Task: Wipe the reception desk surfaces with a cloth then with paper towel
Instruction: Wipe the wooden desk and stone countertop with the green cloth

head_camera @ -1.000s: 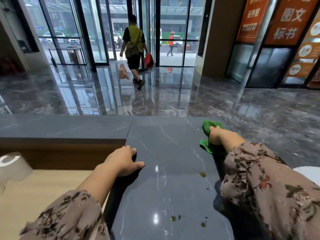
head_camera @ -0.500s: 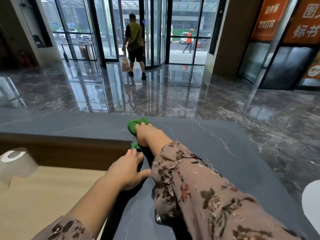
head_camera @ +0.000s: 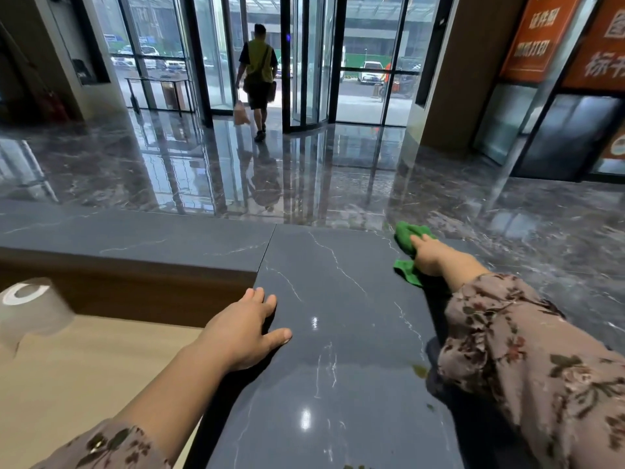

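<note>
**Bench wipe, cloth pass: far right corner reached**

Head view, single entry.

- Right hand (head_camera: 426,256): arm stretched fully forward, palm pressed down and closed over the green cloth (head_camera: 407,243), pinning it flat to the dark stone bench (head_camera: 338,333). Half a second ago this hand and cloth sat at the left, by the seam between the two slabs; now they are at the far right corner. One sweep across the far edge looks done.
- Green cloth: bunched, on the bench top at its far right edge, showing in front of and behind the hand.
- Left hand (head_camera: 246,328): empty, fingers spread, laid flat on the near left edge of the bench as a brace. Same spot as before.
- Small brownish spots (head_camera: 420,369): on the near surface beside the right sleeve (head_camera: 527,363), not yet wiped.
- Paper roll (head_camera: 28,309): blurred, on the lower wooden desk at left, untouched.
- Passer-by (head_camera: 257,74): by the glass doors, well apart.

Judgement: the cloth stage is under way; the near strip with the spots and the left slab likely remain, then the paper towel stage.
</note>
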`<act>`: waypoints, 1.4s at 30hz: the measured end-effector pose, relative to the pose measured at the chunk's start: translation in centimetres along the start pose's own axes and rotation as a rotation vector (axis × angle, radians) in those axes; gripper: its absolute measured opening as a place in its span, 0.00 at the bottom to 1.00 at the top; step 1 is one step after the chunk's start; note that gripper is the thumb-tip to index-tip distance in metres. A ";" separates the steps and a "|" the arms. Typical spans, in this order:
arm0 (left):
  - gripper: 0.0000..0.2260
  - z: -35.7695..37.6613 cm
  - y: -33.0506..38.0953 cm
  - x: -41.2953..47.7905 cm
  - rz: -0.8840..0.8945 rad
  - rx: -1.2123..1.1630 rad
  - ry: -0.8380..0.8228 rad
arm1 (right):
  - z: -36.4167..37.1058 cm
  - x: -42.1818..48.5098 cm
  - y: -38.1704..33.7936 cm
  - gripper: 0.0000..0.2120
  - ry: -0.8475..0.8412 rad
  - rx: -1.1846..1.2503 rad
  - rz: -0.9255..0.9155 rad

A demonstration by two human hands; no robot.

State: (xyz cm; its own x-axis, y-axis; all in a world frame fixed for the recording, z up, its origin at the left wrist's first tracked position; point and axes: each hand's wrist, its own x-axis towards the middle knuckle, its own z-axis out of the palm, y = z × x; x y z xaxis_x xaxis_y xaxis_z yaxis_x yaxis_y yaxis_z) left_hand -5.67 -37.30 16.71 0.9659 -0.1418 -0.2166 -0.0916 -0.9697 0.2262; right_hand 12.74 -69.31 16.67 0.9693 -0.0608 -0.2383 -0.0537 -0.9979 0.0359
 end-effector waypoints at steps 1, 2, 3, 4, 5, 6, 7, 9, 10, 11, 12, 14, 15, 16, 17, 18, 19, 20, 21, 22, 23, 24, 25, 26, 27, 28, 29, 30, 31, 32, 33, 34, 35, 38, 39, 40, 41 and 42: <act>0.34 0.0 0.0 0.0 0.001 0.000 0.002 | -0.1 -0.3 0.8 0.32 -0.017 0.000 0.034; 0.34 0.0 0.0 0.0 0.001 0.000 0.003 | -0.1 -0.2 1.1 0.32 -0.032 -0.005 0.064; 0.34 0.0 0.0 0.0 0.000 0.000 0.001 | -0.3 -0.3 1.1 0.33 -0.042 -0.010 0.088; 0.34 0.0 0.0 0.1 -0.001 0.002 -0.001 | -0.5 0.3 0.5 0.35 -0.043 -0.015 0.112; 0.34 -0.1 0.0 0.2 -0.003 0.004 -0.004 | -0.6 0.3 -0.1 0.37 -0.045 -0.027 0.139; 0.34 -0.1 0.0 0.2 -0.004 0.006 -0.009 | -0.8 0.7 -1.2 0.38 -0.050 -0.036 0.162; 0.34 -0.1 0.1 0.3 -0.004 0.008 -0.012 | -0.9 0.8 -2.5 0.36 -0.046 -0.042 0.154; 0.34 -0.2 0.1 0.4 -0.002 0.012 -0.014 | -1.0 1.0 -6.2 0.31 -0.047 -0.045 0.095; 0.34 -0.2 0.2 0.5 -0.001 0.014 -0.012 | -1.2 0.9 -8.4 0.33 -0.056 -0.017 0.072; 0.34 -0.2 0.2 0.6 -0.001 0.013 -0.010 | -1.3 0.9 -10.8 0.35 -0.050 0.011 0.037; 0.34 -0.1 0.2 0.6 -0.002 0.011 -0.010 | -1.5 0.8 -13.3 0.36 -0.022 0.025 -0.016; 0.34 0.0 0.1 0.8 -0.005 0.009 -0.013 | -1.7 0.5 -18.2 0.33 0.031 0.043 -0.143; 0.35 0.1 0.0 0.9 -0.006 0.008 -0.016 | -1.7 0.2 -20.3 0.33 0.025 0.065 -0.187; 0.34 0.2 0.0 1.0 -0.005 0.006 -0.018 | -1.8 0.0 -22.3 0.34 0.007 0.074 -0.235; 0.33 0.2 -0.1 1.1 -0.001 0.004 -0.016 | -1.6 -0.2 -24.1 0.34 0.000 0.078 -0.295; 0.32 0.3 -0.2 1.2 0.004 0.004 -0.016 | -1.6 -0.4 -25.4 0.34 -0.001 0.084 -0.354; 0.31 0.3 -0.2 1.2 0.008 0.005 -0.012 | -1.6 -0.5 -26.5 0.33 -0.002 0.070 -0.416; 0.30 0.2 -0.2 1.3 0.005 0.008 -0.013 | -1.6 -0.8 -27.0 0.32 -0.001 0.059 -0.463; 0.30 0.1 -0.1 1.3 -0.002 0.013 -0.021 | -1.6 -0.8 -27.1 0.30 0.003 0.040 -0.501; 0.31 -0.1 0.1 1.3 -0.013 0.019 -0.037 | -1.6 -0.6 -26.8 0.29 0.007 0.020 -0.531; 0.31 -0.4 0.4 1.3 -0.026 0.026 -0.058 | -1.6 -0.4 -26.1 0.29 0.007 0.004 -0.549; 0.33 -0.7 0.7 1.2 -0.044 0.035 -0.079 | -1.7 -0.2 -24.9 0.29 0.010 -0.002 -0.551; 0.33 -1.0 1.0 1.3 -0.059 0.044 -0.092 | -1.7 0.3 -23.5 0.29 0.022 0.003 -0.528; 0.33 -1.2 1.3 1.3 -0.072 0.054 -0.102 | -1.7 0.7 -21.9 0.29 0.038 0.023 -0.491; 0.33 -1.3 1.5 1.4 -0.077 0.064 -0.104 | -1.8 1.1 -20.0 0.29 0.056 0.035 -0.452; 0.33 -1.3 1.6 1.5 -0.083 0.071 -0.110 | -1.9 1.4 -18.1 0.29 0.071 0.040 -0.408; 0.33 -1.3 1.7 1.5 -0.087 0.074 -0.117 | -1.8 1.8 -16.0 0.29 0.072 0.039 -0.363; 0.33 -1.4 1.3 1.5 -0.091 0.077 -0.125 | -1.6 2.3 -14.3 0.29 0.068 0.039 -0.323; 0.34 -1.3 1.8 1.5 -0.088 0.079 -0.130 | -1.5 2.5 -11.5 0.29 0.061 0.035 -0.275; 0.34 -1.3 1.5 1.5 -0.096 0.080 -0.135 | -1.4 2.9 -9.4 0.30 0.048 0.035 -0.236; 0.34 -1.3 1.4 1.5 -0.098 0.079 -0.136 | -1.2 3.2 -7.1 0.30 0.040 0.036 -0.194; 0.34 -1.3 1.5 1.4 -0.100 0.074 -0.138 | -1.1 3.2 -4.5 0.31 0.038 0.025 -0.147; 0.35 -1.4 1.6 1.3 -0.098 0.071 -0.136 | -1.1 2.9 -1.9 0.31 0.028 0.019 -0.093; 0.34 -1.5 1.7 1.2 -0.101 0.088 -0.139 | -0.8 1.4 4.1 0.32 -0.027 -0.004 0.020; 0.33 -1.6 1.8 1.2 -0.103 0.106 -0.138 | -0.6 0.8 5.2 0.32 -0.039 -0.008 0.036; 0.33 -1.7 1.9 1.2 -0.108 0.123 -0.138 | -0.5 0.2 5.7 0.32 -0.047 -0.011 0.042; 0.32 -1.8 2.0 1.1 -0.112 0.134 -0.138 | -0.3 -0.6 5.9 0.32 -0.052 -0.015 0.047; 0.32 -1.9 2.0 1.1 -0.118 0.137 -0.137 | -0.2 -1.4 5.6 0.32 -0.056 -0.023 0.046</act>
State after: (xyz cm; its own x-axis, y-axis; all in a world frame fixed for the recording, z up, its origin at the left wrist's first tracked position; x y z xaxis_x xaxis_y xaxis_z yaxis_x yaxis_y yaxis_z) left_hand -4.31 -39.00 18.77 0.9309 -0.0428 -0.3628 -0.0213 -0.9978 0.0630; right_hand 11.10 -74.83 17.36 0.9511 -0.1083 -0.2894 -0.0916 -0.9933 0.0706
